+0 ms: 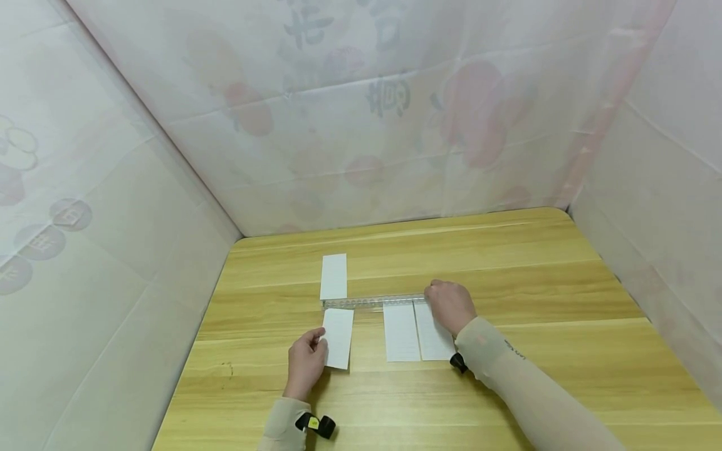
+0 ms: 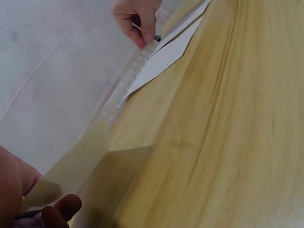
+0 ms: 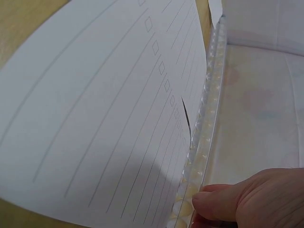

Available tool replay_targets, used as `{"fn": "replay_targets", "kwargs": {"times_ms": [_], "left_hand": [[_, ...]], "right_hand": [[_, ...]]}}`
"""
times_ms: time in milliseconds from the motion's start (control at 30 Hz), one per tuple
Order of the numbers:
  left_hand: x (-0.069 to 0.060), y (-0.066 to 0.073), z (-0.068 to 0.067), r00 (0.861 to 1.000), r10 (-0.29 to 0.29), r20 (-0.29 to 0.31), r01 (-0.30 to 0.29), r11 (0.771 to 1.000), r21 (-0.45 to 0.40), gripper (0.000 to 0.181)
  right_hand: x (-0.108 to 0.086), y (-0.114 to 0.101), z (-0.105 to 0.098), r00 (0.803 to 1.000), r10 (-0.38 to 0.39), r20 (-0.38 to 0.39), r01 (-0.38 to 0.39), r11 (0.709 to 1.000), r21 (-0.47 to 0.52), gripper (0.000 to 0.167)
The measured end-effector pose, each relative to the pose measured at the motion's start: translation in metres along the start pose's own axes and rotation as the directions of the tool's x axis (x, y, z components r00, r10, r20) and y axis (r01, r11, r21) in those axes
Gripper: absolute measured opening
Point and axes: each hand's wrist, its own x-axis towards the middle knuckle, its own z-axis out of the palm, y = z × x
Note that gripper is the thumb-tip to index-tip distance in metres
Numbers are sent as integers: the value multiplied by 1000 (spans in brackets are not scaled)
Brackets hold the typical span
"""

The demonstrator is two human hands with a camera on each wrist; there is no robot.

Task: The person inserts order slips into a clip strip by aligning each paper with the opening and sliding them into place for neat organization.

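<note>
In the head view my left hand (image 1: 306, 362) pinches a white paper slip (image 1: 339, 338) by its left edge, thumb and fingers on either side. The slip looks slightly raised, and its top edge lies close below a clear ruler-like strip (image 1: 369, 303). At the right end of that strip, my right hand (image 1: 451, 305) grips it between thumb and fingers. Two more slips lie side by side under the strip: one in the middle (image 1: 402, 335) and one partly hidden by my right hand. The right wrist view shows printed lines and small diamonds on a slip (image 3: 95, 114).
Above the strip's left end lies another white slip (image 1: 334, 277). Everything rests on a wood-grain table (image 1: 254, 388). Pale printed fabric walls (image 1: 361, 163) rise behind it and along both sides. Each wrist carries a black camera strap.
</note>
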Motion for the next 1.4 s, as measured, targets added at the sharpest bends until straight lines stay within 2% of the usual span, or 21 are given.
{"fn": "replay_targets", "kwargs": {"times_ms": [300, 533, 967, 1167, 1400], "left_hand": [[0, 1, -3, 997, -79, -18, 78, 995, -64, 26], [3, 1, -4, 997, -71, -11, 71, 996, -56, 27], [6, 3, 0, 995, -95, -17, 94, 995, -37, 28], [7, 1, 0, 997, -74, -26, 73, 997, -13, 27], [6, 2, 1, 997, -70, -26, 69, 997, -24, 26]], "right_hand": [[-1, -1, 0, 1000, -3, -7, 3, 1000, 9, 17], [-1, -2, -2, 1000, -6, -14, 6, 1000, -3, 15], [0, -1, -1, 1000, -5, 1, 5, 1000, -11, 19], [-1, -1, -1, 1000, -2, -3, 2, 1000, -5, 18], [-1, -1, -2, 1000, 0, -5, 0, 1000, 0, 17]]}}
